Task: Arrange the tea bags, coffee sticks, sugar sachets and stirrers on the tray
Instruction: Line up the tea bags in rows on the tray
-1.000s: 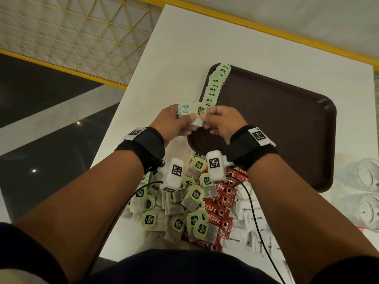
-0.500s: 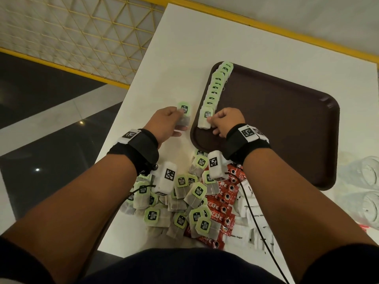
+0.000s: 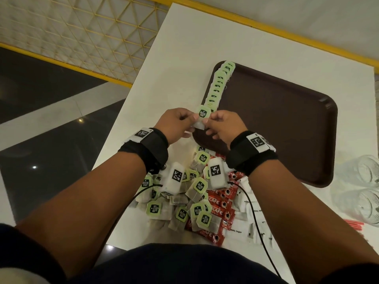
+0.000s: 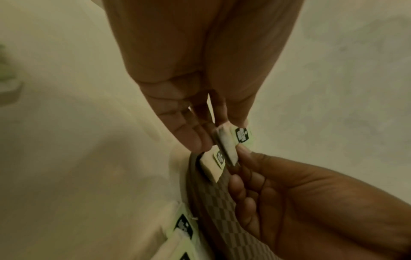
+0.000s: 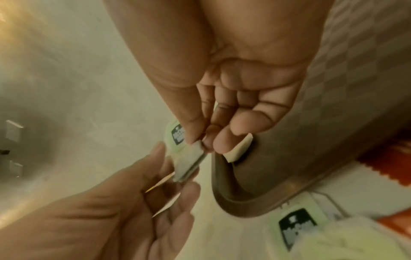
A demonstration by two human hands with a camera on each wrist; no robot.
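- The left hand point(image 3: 176, 125) has its fingers curled, thumb and fingertips pinching a tea bag point(image 3: 202, 117) by its left side, just above the near left corner of the tray point(image 3: 287, 128).
- The right hand point(image 3: 224, 128) meets it from the other side; its thumb and forefinger pinch the same tea bag, and its other fingers curl loosely under.
- In the left wrist view the tea bag point(image 4: 229, 146) stands on edge between the two sets of fingertips, its green tag turned toward the right hand point(image 4: 311, 202).
- In the right wrist view the left hand point(image 5: 124, 207) has thin pale edges showing between its curled fingers; whether these are more bags I cannot tell.
- The tray is dark brown and lies ahead and to the right of the hands. A row of tea bags point(image 3: 218, 87) lies overlapping along its left rim, from the far corner back to just beyond the fingertips. The rest of its floor holds nothing that shows.
- Below the wrists, on the white table point(image 3: 184, 48), lies a loose heap of tea bags point(image 3: 184, 201).
- Red coffee sticks point(image 3: 221, 212) lie under the right forearm, touching the heap.
- White sugar sachets point(image 3: 246, 226) lie just right of the sticks.
- Clear glasses point(image 3: 365, 187) stand well right of the right arm, past the tray's near corner.
- Red stirrers point(image 3: 354, 225) show just below the glasses.
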